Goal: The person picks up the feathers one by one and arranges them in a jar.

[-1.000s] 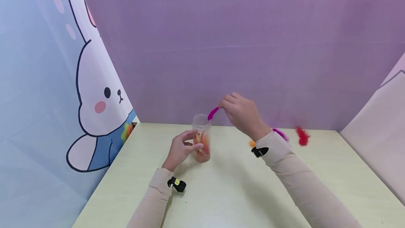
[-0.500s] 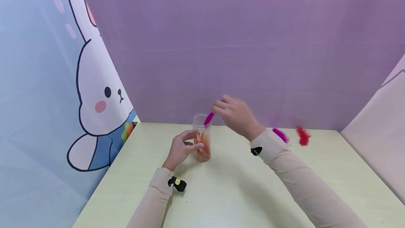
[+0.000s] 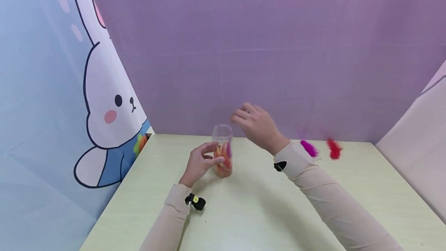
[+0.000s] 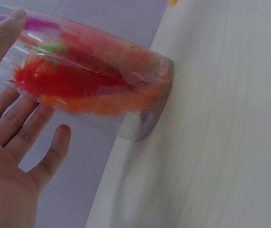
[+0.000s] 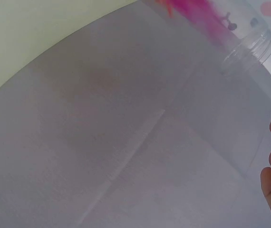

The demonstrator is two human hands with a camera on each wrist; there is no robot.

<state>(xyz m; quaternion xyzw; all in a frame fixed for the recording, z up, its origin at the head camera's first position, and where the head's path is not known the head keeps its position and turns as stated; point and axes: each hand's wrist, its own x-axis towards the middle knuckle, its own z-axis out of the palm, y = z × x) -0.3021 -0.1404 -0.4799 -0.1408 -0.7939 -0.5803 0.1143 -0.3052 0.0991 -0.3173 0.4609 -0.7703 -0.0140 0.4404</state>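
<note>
Pale wood-grained counter (image 3: 244, 220), purple cloth (image 3: 261, 49) behind; left fingers (image 3: 208, 147) pinched clear cylindrical jar (image 3: 224, 154) of downy feathers (image 4: 69, 80); right fingers (image 3: 239, 116) hung parted.

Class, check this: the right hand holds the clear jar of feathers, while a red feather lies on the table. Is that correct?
Not the right hand: the head view shows the left hand holding the clear jar; the rest stands.

A pale table (image 3: 244, 212) carries an upright clear jar (image 3: 227, 159) near its back edge and, well to the jar's right, a purple feather (image 3: 309, 148) near a red feather (image 3: 334, 149).
</note>
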